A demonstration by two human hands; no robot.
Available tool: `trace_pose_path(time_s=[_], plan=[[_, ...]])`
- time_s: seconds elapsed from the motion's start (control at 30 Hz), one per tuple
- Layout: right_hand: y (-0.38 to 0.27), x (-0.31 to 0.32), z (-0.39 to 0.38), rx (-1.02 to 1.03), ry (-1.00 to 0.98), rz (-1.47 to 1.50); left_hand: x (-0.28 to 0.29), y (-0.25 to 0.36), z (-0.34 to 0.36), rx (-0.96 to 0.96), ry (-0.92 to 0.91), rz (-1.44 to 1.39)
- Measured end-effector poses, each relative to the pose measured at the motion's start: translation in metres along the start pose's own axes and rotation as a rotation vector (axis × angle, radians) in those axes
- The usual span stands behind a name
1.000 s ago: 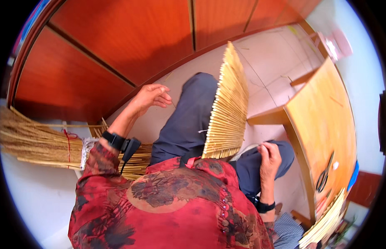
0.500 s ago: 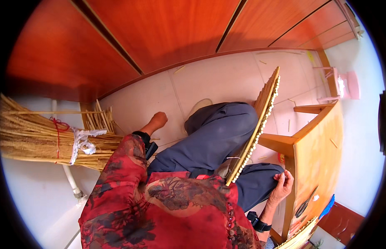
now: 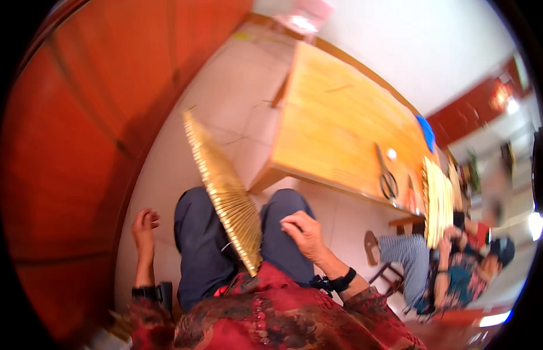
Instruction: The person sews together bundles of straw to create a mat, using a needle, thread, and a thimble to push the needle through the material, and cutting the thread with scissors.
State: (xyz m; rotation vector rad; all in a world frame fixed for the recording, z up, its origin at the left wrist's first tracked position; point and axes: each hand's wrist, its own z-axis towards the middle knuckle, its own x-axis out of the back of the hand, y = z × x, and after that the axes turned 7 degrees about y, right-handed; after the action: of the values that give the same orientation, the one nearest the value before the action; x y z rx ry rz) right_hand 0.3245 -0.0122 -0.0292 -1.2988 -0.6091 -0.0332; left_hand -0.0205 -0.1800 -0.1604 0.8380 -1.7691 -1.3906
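A flat mat of straw-coloured stalks (image 3: 228, 195) laid side by side stands on edge between my knees, its cut ends along the left side and its lower corner against my lap. A short white thread (image 3: 226, 247) shows near that corner. Off to the left, beside my knee, my left hand (image 3: 144, 227) hangs with bent fingers apart, nothing visible in it. My right hand (image 3: 305, 233) is over my right thigh, apart from the mat. Its fingers are curled together, and whatever may be in them is hidden.
A wooden table (image 3: 336, 105) stands ahead right, bearing black scissors (image 3: 386, 178), an orange-handled tool (image 3: 411, 195) and a blue item (image 3: 426, 133). Pale stalks (image 3: 438, 201) are beside a seated person (image 3: 458, 274). Reddish cabinets (image 3: 90, 146) rise at left; a pink chair (image 3: 306, 16) is beyond.
The view has swung right, bringing the table and the other person in. My right hand has shifted from beside the table leg to over my thigh. The mat stays between my knees.
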Motion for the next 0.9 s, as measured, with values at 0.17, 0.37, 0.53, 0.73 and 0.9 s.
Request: trace_pose_path(time_s=[0.17,0.37,0.53,0.73,0.9], plan=[[-0.008,0.060,0.008,0.404,0.281,-0.268,-0.047,0.105,-0.007,-0.397,0.037,-0.137],[0.034,0.201,0.065,0.132,0.766,-0.363,-0.104,0.179,-0.080,-0.701,-0.434,0.106],[0.081,0.265,0.127,0.236,0.795,-0.773,-0.137,0.194,-0.115,-0.900,-0.729,0.370],[0.138,0.272,0.168,-0.004,0.531,-0.940,-0.152,0.196,-0.131,-0.836,-0.860,0.494],[0.150,0.281,0.172,-0.037,0.497,-0.952,-0.162,0.199,-0.133,-0.787,-0.962,0.528]])
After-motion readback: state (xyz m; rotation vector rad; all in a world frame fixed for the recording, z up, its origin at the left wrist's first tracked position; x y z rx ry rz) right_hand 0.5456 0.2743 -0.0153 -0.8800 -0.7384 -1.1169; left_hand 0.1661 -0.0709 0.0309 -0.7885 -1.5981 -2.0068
